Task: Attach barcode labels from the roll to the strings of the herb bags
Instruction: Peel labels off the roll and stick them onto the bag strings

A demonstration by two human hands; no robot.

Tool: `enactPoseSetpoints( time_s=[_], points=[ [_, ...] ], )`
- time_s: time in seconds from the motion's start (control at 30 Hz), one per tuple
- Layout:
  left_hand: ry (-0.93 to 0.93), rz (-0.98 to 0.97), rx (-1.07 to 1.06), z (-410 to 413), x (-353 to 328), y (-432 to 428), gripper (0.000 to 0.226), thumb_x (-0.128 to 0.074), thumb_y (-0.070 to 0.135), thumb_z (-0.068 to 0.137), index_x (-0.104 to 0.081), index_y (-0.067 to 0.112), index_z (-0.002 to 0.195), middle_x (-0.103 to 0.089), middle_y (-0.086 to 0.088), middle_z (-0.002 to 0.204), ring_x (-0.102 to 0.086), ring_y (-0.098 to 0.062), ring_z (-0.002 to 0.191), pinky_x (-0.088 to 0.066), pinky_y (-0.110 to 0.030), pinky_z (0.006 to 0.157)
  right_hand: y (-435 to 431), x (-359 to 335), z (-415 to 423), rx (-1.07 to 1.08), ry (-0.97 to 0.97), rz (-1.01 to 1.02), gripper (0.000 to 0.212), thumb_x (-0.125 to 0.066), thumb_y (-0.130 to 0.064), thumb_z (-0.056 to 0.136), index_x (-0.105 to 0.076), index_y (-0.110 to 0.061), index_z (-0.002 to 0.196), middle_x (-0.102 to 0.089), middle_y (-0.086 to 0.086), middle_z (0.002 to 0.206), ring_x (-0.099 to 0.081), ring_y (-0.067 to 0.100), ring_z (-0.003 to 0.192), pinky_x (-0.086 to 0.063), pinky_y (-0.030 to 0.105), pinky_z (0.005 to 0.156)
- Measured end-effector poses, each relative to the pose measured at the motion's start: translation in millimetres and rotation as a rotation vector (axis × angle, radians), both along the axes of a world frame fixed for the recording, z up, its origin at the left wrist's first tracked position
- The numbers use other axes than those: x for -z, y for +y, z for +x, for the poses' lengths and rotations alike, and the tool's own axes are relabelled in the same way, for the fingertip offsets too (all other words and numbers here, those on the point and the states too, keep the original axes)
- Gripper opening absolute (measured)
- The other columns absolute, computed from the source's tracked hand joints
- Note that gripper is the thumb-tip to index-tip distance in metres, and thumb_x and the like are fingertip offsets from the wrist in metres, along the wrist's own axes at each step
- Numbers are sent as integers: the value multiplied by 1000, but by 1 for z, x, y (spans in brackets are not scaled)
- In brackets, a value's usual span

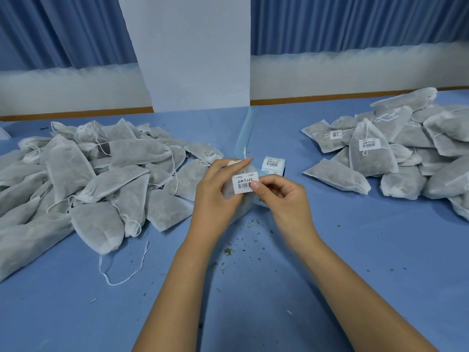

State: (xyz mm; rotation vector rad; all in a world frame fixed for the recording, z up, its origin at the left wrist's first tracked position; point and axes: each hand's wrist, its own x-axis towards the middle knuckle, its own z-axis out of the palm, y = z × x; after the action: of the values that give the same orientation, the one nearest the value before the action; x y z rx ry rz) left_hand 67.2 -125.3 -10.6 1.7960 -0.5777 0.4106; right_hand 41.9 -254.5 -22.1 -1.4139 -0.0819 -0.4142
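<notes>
**A:** Where is the work item located?

**B:** Held above the table (253, 288), centre front; the left hand (218, 191) is wrapped round one herb bag (244, 204), and the right hand (281, 196) pinches the right edge of a barcode label (245, 182) lying against that bag; the roll (274, 164) stands just behind.

**A:** And the string?

**B:** Hidden by the fingers; I cannot tell whether the label has caught it.

**A:** Handling characteristics?

**B:** By my estimate, the bag is light, soft and loosely filled, so it yields under pressure; grip it by the gathered neck, not the belly, since crumbs (228, 251) already litter the table. The label looks thin, limp and tacky on one face; hold it by an outer edge only, keep the adhesive off the fabric, and fold it round the string.
</notes>
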Motion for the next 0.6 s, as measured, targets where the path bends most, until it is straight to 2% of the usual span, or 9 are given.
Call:
enactPoseSetpoints(
  time_s=[0.17, 0.27, 0.37, 0.47, 0.6],
  points=[
    [14, -9, 78, 0, 2, 1, 47, -71, -1, 82, -66, 18, 123, -57, 0, 119, -55, -1, 110, -41, -11, 86, -1, 1, 0, 60, 27, -36, 10, -70, -6, 84, -71, -12, 75, -73, -2, 75, -66, 8, 73, -51, 17, 71],
    [4, -2, 138, 0, 3, 2, 51, -73, -1, 80, -64, 19, 126, -56, 1, 121, -55, -6, 114, -44, -15, 89, -2, 1, 0, 115, 24, -68, 10, -73, -7, 81, -70, -11, 74, -71, -1, 71, -65, 10, 69, -51, 20, 68],
    [18, -18, 205, 1, 4, 2, 54, -75, 2, 78, -62, 21, 127, -57, 1, 122, -55, -8, 117, -45, -17, 93, -4, 0, 0, 149, 42, -68, 9, -75, -8, 79, -70, -10, 73, -70, 6, 72, -63, 16, 69, -51, 26, 68],
    [28, -101, 154, 0, 3, 1, 41, -68, 0, 86, -66, 24, 119, -62, 5, 117, -57, 1, 110, -43, -11, 86, -2, -1, -2, 133, 43, -100, 10, -77, -11, 78, -70, -9, 71, -69, 6, 70, -61, 13, 66, -49, 21, 65],
    [40, -168, 80, 0, 1, 0, 48, -63, -8, 87, -64, 31, 116, -62, 15, 120, -57, 2, 111, -48, -14, 83, 0, -1, -2, 202, 27, -220, 15, -82, -19, 72, -70, -11, 68, -63, -7, 60, -50, 3, 53, -40, 12, 57]
  ],
)
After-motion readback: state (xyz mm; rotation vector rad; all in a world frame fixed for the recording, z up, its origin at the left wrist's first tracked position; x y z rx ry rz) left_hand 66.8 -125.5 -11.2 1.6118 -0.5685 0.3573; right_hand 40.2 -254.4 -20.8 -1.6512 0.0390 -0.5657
